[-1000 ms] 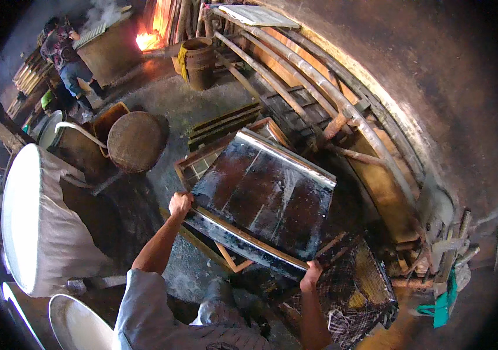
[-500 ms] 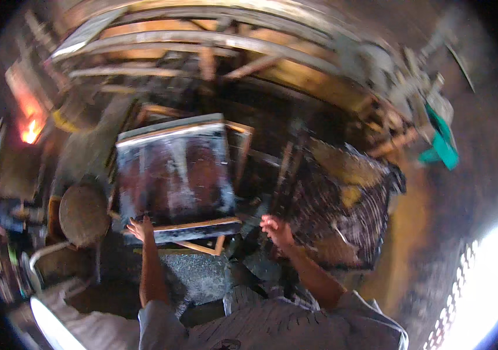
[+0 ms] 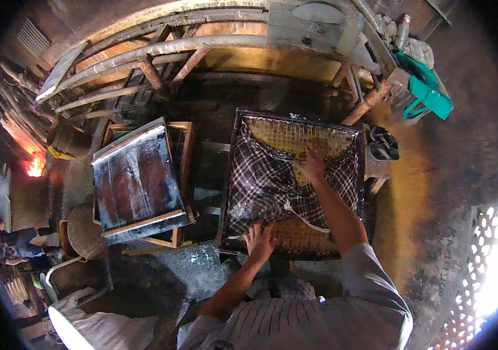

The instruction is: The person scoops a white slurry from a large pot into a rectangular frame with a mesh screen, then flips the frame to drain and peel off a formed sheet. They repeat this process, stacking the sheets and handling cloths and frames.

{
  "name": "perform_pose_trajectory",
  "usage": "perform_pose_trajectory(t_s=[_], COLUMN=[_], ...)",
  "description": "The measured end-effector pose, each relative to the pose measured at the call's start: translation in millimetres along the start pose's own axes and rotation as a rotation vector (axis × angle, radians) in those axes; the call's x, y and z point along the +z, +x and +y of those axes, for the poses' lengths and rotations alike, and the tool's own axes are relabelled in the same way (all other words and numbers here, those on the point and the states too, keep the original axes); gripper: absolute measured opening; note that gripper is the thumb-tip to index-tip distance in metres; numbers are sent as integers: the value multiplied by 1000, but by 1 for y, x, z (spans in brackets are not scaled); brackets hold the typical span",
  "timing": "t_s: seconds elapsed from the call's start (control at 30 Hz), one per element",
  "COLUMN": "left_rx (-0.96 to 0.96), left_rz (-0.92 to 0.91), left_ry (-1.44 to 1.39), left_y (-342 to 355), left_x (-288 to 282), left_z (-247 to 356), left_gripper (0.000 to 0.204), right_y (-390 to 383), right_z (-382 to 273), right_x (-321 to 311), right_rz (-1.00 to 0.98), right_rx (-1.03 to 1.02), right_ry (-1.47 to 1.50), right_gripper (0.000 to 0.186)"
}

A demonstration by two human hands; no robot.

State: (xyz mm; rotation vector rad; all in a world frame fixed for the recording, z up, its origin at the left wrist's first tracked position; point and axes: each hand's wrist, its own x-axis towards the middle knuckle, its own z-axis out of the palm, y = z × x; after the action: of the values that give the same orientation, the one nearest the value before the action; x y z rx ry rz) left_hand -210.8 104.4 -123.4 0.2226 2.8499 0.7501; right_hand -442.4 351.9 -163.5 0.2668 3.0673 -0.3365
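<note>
A dark-framed shallow tray (image 3: 224, 192) stands before me, and a checked dark cloth (image 3: 260, 175) lies bunched across its yellow-brown gridded base. My left hand (image 3: 260, 240) rests at the near left part of the cloth, fingers spread, beside a white cord or strip. Farther in, my right hand (image 3: 314, 166) is over the cloth's far edge, where the yellow grid (image 3: 295, 137) shows. Its thumb and fingers look apart, with nothing visible between them. To the left, a blue-and-brown stained board (image 3: 138, 181) lies tilted on wooden frames (image 3: 186, 151).
A fire (image 3: 36, 165) burns at the far left. Near it are a round-topped stool (image 3: 88, 230) and a yellow-rimmed container (image 3: 62, 143). Wooden rails (image 3: 202, 42) span the back. A green bag (image 3: 430, 96) hangs at the right, above a pair of sandals (image 3: 384, 144).
My view has swung right. Both hands have left the space by the stained board and moved onto the cloth in the tray. The cloth's checks now show clearly.
</note>
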Motion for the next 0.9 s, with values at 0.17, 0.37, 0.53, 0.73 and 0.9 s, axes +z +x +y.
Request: perform_pose_trajectory(t_s=[0.17, 0.37, 0.53, 0.73, 0.9], left_rx=[-149, -144, -452, -595, -258], left_rz=[132, 243, 960, 909, 377], left_ry=[85, -145, -1402, -312, -270], left_y=[7, 24, -12, -10, 19], left_x=[11, 17, -47, -3, 7], left_z=[-20, -14, -91, -112, -65], left_gripper=[32, 24, 6, 53, 49], right_y=[-67, -51, -13, 6, -89], right_z=[-104, -106, -200, -110, 41], right_x=[10, 45, -83, -61, -80], right_rz=[-111, -233, -467, -271, -593], right_rx=[-272, 0, -544, -645, -208], right_ry=[-89, 212, 1264, 471, -57], right_gripper=[78, 54, 34, 48, 118])
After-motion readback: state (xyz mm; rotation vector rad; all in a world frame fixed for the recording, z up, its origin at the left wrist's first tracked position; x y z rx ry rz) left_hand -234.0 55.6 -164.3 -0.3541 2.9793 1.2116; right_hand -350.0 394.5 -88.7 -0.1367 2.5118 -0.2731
